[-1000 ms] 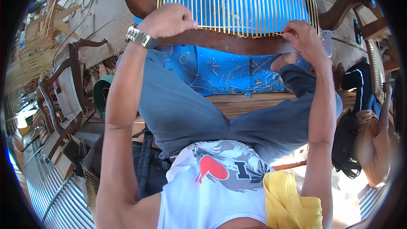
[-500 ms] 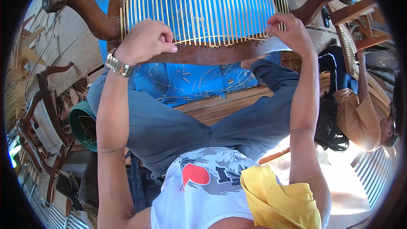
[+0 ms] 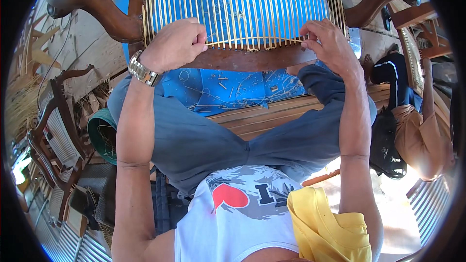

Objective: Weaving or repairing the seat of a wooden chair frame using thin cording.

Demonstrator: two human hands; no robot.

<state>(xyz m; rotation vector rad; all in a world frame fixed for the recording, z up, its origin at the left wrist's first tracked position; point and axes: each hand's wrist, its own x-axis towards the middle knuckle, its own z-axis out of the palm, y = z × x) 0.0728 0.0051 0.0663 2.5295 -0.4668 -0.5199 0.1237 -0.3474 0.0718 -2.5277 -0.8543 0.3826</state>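
A dark wooden chair frame [image 3: 262, 60] lies in front of me, with many pale cane strands [image 3: 235, 9] strung lengthwise across its opening. One thin cane strip [image 3: 259, 38] runs crosswise over them, close to the near rail. My left hand [image 3: 177, 43], wearing a metal watch [image 3: 144, 69] at the wrist, pinches the strip's left part between thumb and forefinger. At the strip's right end, the thumb and forefinger of my right hand [image 3: 329, 44] close on it. Curled fingers partly hide both gripping points.
Curved chair arms [image 3: 94, 5] rise on both sides of the seat. Blue sheeting [image 3: 218, 90] with cane scraps lies beneath. A green bucket [image 3: 103, 133] and another caned chair [image 3: 63, 138] stand at left. At right sits another person in a brown shirt [image 3: 420, 138].
My right hand's fingers have come down onto the end of the crosswise strip. My left hand keeps its pinch. The whole view has shifted slightly.
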